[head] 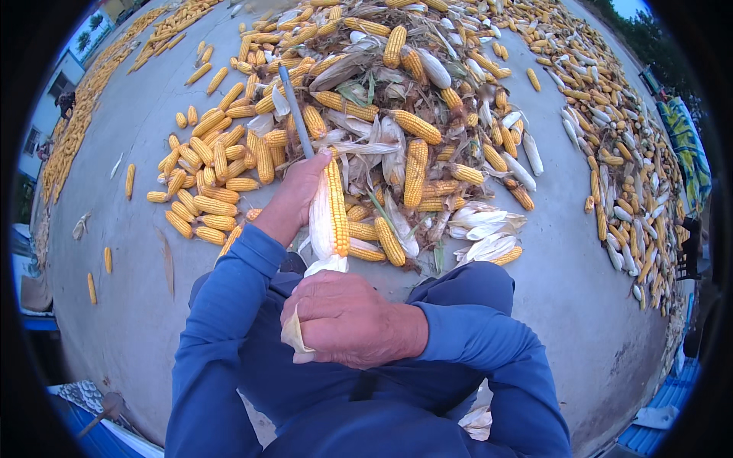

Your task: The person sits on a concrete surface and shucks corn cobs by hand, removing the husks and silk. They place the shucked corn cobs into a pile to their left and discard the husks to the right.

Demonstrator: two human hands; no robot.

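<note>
My left hand point(298, 193) grips an upright maize cob point(339, 209), with bare yellow kernels on one side and pale husk still on the other. A grey metal rod point(296, 111) sticks up past the left thumb and leans left; its lower end is hidden by the hand. Below the cob, my right hand point(358, 320) is closed in a fist around a strip of pale husk point(295, 332). That husk runs up to the cob's lower end. Straight ahead, a heap of cobs with loose husks point(395, 149) lies close to both hands.
Husked cobs point(215, 172) lie piled at left of the heap. A long bank of cobs point(624, 172) runs along the right, another row point(74, 137) along the far left. Stripped husks point(487, 229) rest by my right knee point(469, 286). Concrete ground point(143, 257) shows between them.
</note>
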